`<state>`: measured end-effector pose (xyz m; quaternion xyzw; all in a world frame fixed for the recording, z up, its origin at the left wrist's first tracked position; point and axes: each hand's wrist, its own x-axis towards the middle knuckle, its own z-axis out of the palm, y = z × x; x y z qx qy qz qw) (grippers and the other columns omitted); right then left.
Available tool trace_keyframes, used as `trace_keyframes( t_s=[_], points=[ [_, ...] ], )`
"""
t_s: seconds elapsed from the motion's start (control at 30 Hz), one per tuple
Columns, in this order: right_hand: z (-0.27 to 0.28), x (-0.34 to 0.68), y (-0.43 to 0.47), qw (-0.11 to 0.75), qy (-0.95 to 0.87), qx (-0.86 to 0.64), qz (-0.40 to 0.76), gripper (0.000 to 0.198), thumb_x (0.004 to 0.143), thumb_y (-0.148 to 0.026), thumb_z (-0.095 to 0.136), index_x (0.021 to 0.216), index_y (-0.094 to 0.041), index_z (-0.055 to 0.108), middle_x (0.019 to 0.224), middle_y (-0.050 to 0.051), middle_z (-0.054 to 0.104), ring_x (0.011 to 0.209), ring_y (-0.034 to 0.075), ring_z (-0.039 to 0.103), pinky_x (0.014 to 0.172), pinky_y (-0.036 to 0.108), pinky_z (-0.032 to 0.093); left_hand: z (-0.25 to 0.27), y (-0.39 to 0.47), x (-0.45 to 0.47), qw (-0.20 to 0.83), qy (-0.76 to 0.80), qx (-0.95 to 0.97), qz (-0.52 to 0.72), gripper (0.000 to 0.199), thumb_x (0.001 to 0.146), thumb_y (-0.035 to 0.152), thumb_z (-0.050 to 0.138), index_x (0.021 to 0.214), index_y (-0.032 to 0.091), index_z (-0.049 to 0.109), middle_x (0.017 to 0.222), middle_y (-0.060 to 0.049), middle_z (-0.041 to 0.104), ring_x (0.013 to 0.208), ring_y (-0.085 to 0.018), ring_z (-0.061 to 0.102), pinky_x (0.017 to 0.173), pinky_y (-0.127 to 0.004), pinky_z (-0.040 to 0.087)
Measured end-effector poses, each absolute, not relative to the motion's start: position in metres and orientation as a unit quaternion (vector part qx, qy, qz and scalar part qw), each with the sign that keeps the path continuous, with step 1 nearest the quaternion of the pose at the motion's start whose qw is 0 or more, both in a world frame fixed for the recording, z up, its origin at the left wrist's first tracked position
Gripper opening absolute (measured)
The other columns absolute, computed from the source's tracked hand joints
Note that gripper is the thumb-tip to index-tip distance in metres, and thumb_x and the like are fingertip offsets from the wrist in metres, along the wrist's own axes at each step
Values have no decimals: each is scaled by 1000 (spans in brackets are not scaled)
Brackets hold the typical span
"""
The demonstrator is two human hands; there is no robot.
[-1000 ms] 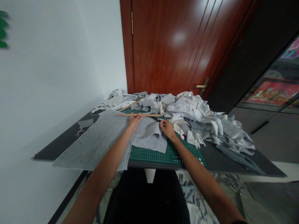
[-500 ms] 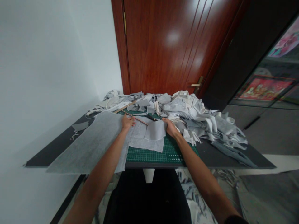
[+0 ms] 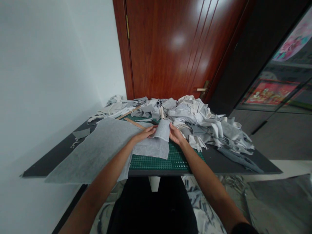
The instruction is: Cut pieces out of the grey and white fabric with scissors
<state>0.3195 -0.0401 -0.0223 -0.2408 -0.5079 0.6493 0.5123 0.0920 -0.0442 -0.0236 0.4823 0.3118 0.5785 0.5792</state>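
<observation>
A small light-grey fabric piece point(image 3: 162, 130) is held up, curved, between my two hands above the cutting mat. My right hand point(image 3: 175, 134) pinches its right edge, thumb on the near face. At the left edge, the fingers of my left hand point(image 3: 147, 133) close on the same piece; some fingertips are hidden behind it. Beneath lies a flat grey fabric piece point(image 3: 152, 150) on the green cutting mat point(image 3: 158, 164). A large grey fabric sheet point(image 3: 102, 146) spreads under my left forearm and over the table's front edge. A thin wooden strip point(image 3: 134, 123) lies beyond my left hand.
Heaped fabric scraps point(image 3: 192, 110) cover the back and right of the dark table point(image 3: 268, 166). A second wooden strip point(image 3: 128, 112) lies at the back left. A dark object point(image 3: 154, 122), partly hidden, sits behind the held piece. The wooden door point(image 3: 165, 48) stands behind the table.
My left hand has moved right, from beside the wooden strip to the small fabric piece's left edge. The piece is raised and more upright; the strip has shifted slightly.
</observation>
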Motion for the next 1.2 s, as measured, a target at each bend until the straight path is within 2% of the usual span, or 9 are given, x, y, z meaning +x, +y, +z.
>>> trace_keyframes(
  t_s=[0.1, 0.2, 0.3, 0.43, 0.67, 0.83, 1.0, 1.1, 1.2],
  points=[
    [-23, 321, -41, 517, -497, -247, 652, 50, 74, -68, 75, 94, -25, 60, 90, 6, 74, 95, 26, 71, 72, 38, 60, -18, -50, 88, 615, 322, 498, 519, 40, 64, 5, 86, 101, 19, 76, 73, -3, 71, 66, -20, 67, 54, -23, 45],
    [-25, 321, -40, 527, -488, -256, 648, 50, 72, -64, 81, 96, -25, 60, 86, 2, 72, 88, 23, 70, 69, 34, 59, -9, -49, 83, 618, 319, 484, 531, 38, 67, 12, 83, 104, 18, 75, 78, -3, 70, 62, -17, 64, 52, -22, 43],
    [-29, 322, -38, 533, -480, -271, 642, 48, 71, -61, 83, 90, -25, 58, 71, -3, 66, 68, 17, 65, 56, 27, 52, -1, -44, 78, 594, 310, 445, 594, 37, 73, 18, 74, 110, 20, 71, 79, 0, 67, 60, -14, 60, 51, -21, 42],
    [-32, 323, -37, 523, -476, -298, 641, 48, 69, -53, 86, 92, -25, 55, 58, -9, 56, 48, 11, 53, 44, 22, 41, 2, -41, 73, 576, 296, 411, 642, 38, 72, 18, 68, 110, 20, 70, 80, -1, 67, 65, -15, 60, 56, -22, 44],
    [-27, 324, -36, 522, -475, -312, 636, 53, 71, -37, 81, 116, -26, 55, 66, -10, 57, 52, 11, 52, 44, 21, 39, -5, -40, 79, 585, 279, 406, 644, 39, 68, 17, 68, 107, 17, 73, 90, -5, 74, 84, -20, 66, 74, -27, 50],
    [-25, 327, -34, 512, -480, -324, 635, 43, 75, -38, 76, 112, -25, 60, 72, -7, 58, 55, 10, 49, 39, 19, 33, -8, -42, 81, 606, 271, 421, 618, 37, 69, 17, 71, 106, 15, 76, 94, -7, 76, 89, -22, 68, 78, -29, 50],
    [-21, 324, -42, 452, -500, -333, 659, 39, 80, -47, 74, 110, -22, 65, 76, -4, 63, 48, 8, 43, 34, 19, 26, -11, -42, 83, 631, 258, 435, 588, 32, 71, 19, 71, 102, 11, 76, 94, -10, 77, 100, -27, 68, 87, -33, 51],
    [-18, 323, -50, 407, -519, -326, 677, 42, 79, -46, 78, 112, -21, 68, 71, -5, 62, 45, 7, 42, 32, 19, 26, -14, -41, 85, 645, 248, 445, 570, 33, 72, 19, 71, 104, 11, 76, 99, -12, 77, 105, -29, 68, 90, -35, 52],
    [-17, 322, -59, 357, -535, -317, 697, 37, 73, -38, 86, 100, -17, 70, 59, -7, 58, 39, 6, 38, 30, 19, 27, -16, -41, 89, 656, 239, 459, 549, 36, 72, 19, 72, 107, 12, 76, 102, -13, 78, 107, -30, 69, 92, -39, 53]
  ],
)
